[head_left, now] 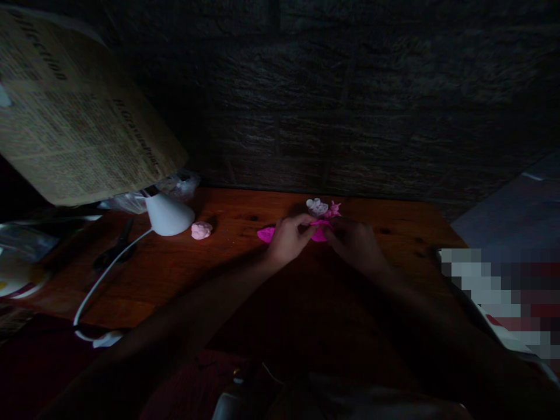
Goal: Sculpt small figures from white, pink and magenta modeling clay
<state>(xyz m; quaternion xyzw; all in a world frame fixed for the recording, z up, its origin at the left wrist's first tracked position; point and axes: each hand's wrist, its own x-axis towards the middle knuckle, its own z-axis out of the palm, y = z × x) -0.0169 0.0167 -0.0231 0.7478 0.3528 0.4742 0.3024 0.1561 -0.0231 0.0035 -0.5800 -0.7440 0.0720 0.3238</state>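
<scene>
Both hands meet over the wooden table, at a bright magenta piece point(322, 233) of soft, clay-like material. My left hand point(289, 238) pinches its left side between thumb and fingertips. From the right, my right hand point(355, 240) closes its fingers on the same piece, though shadow hides part of the grip. Another magenta bit point(265, 234) shows beside my left hand; whether it joins the held piece I cannot tell. Just behind the fingers are a whitish, petal-like cluster point(317, 206) and a small pink shape point(334, 209) with thin projections. A pale pink lump point(202, 230) lies farther left.
A lamp with a newspaper-print shade point(96, 116) and white base point(170, 214) stands left on the table point(227, 262). Its white cord point(94, 281) crosses dark scissors point(114, 254). Clear plastic point(184, 184) lies behind the base. A dark brick-patterned wall point(280, 105) rises behind.
</scene>
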